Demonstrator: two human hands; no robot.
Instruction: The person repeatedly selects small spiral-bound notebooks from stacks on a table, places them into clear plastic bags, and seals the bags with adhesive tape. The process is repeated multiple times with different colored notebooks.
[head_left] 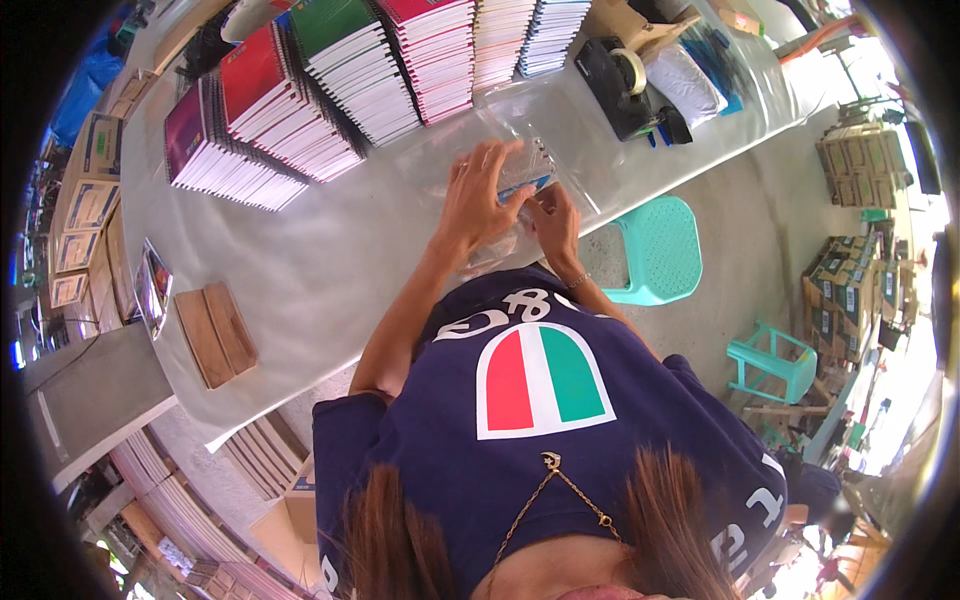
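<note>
Near the table's front edge, both hands work at a clear plastic bag [485,128], whose film spreads across the tabletop. A small wire-bound item with a blue part [543,181] shows partly under my fingers; its kind is mostly hidden. My left hand [478,195] lies over the film with fingers stretched out, its thumb reaching toward the blue part. Just right of it, my right hand [556,222] has its fingers bent together in a pinch at the bag's near edge. What lies beneath both palms cannot be seen.
Stacks of spiral notebooks [345,75] stand along the table's far side. A black tape dispenser [612,90] sits at the back right beside a white packet [685,82]. Brown boards [215,335] lie at left. A turquoise stool [665,250] stands right of the table.
</note>
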